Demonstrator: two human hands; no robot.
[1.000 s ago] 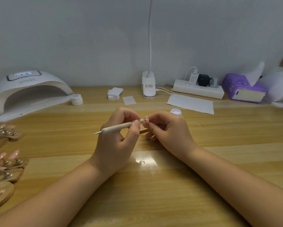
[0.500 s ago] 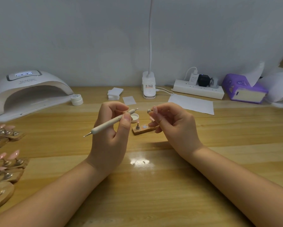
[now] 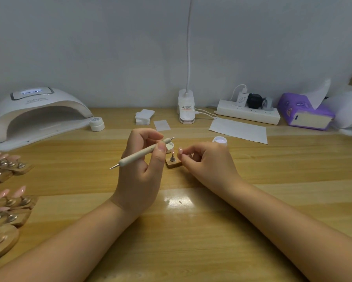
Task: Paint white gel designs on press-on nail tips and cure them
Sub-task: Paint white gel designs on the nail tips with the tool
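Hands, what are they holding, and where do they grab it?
Left hand pinches the dotting pen near its upper end. Right hand pinches a pink nail tip by its lower end.

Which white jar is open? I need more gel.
The jar beside the left hand; the one by the lamp is capped.

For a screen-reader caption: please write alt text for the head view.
A left hand holds a dotting pen while the right hand pinches a pink nail tip above a small wooden stand; a curing lamp sits far left.
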